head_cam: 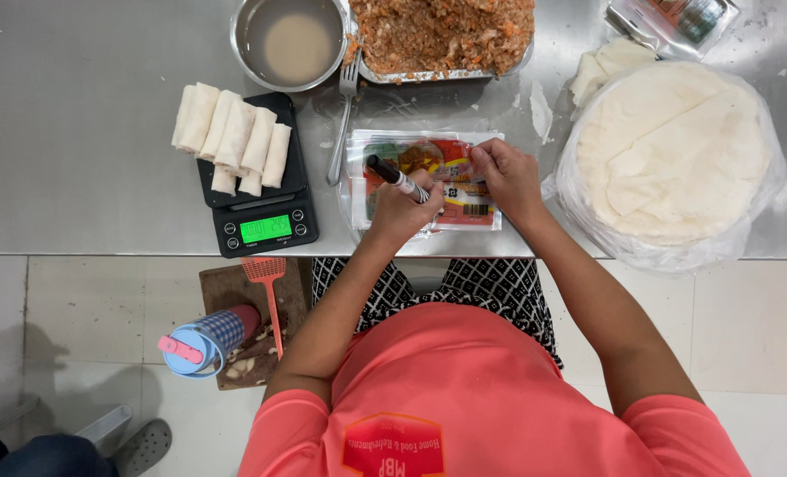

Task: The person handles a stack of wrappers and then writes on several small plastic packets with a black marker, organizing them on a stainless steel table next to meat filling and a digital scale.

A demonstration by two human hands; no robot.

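Left hand: your left hand (400, 212) has its grip closed around a black marker (398, 178), fingers curled tight on the barrel.
Right hand: your right hand (508, 177) lies flat, fingertips pressed on the top right part of the printed pouch (464, 208). It grasps nothing (it only pins the pouch down).
Pouch: it lies flat on the steel bench (84, 159), straight ahead of you between both hands, with its long axis running left to right.
Marker axis: slanted, with the capped end up and to the left and the working end down and to the right, over the pouch's middle. You cannot see the tip behind your fingers.
Key relation: the pouch sits directly under the left grip and reaches rightward to the holding hand, so the left hand is nearer its centre and the right is at its far edge.
Left of the pouch: a fork (344, 124), then white rolls (232, 137) piled on a black scale (265, 216).
Beyond: a metal bowl (289, 41) of cloudy liquid, just beside a foil tray (411, 77) of minced filling.
Right: round wrappers (672, 150) stacked in a clear bag.
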